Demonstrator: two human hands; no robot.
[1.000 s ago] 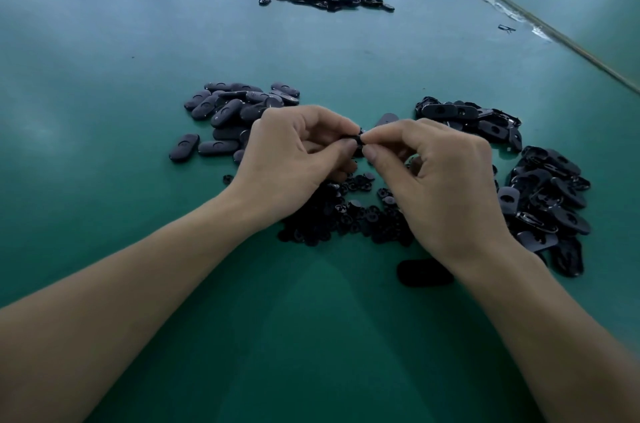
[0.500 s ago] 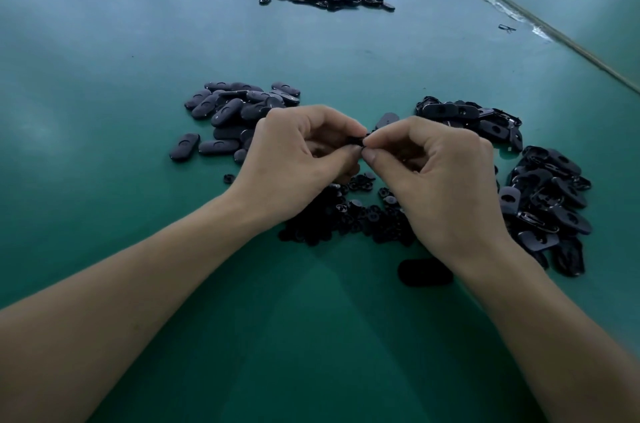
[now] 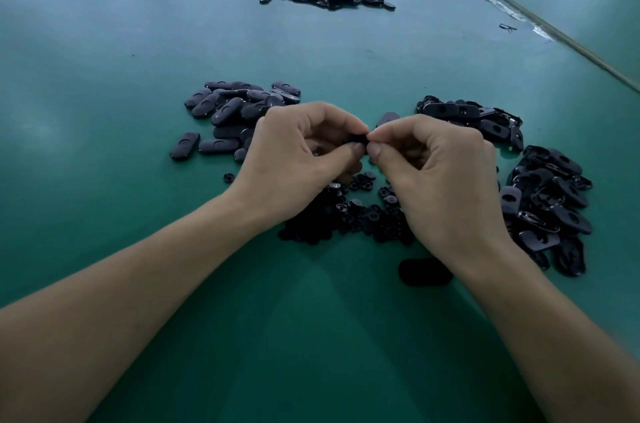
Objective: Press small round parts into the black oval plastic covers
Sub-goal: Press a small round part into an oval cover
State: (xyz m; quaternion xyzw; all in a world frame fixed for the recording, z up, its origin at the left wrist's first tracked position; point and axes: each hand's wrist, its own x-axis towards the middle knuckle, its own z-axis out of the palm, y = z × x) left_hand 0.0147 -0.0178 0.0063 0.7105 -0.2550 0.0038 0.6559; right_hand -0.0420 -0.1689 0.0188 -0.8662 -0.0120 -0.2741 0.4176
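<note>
Open green tabletop (image 3: 104, 180) at left, then a heap of closed oval covers (image 3: 239, 111); left hand (image 3: 298, 159) and right hand (image 3: 440, 180), fingers curled, together pinch a small black piece (image 3: 356, 139) above the small round parts (image 3: 353, 211), upturned covers (image 3: 547, 201) heaped just right, tabletop seam (image 3: 554, 38) beyond.

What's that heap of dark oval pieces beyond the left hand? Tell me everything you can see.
The heap of oval covers lies on the green table, just beyond the left hand, which is pinching a black part. They look like matte dark grey plastic: rounded ovals, most lying rounded side up with a small round mark in the middle. They overlap loosely; one lies apart at the near left edge. The hand hides the heap's near right edge.
</note>
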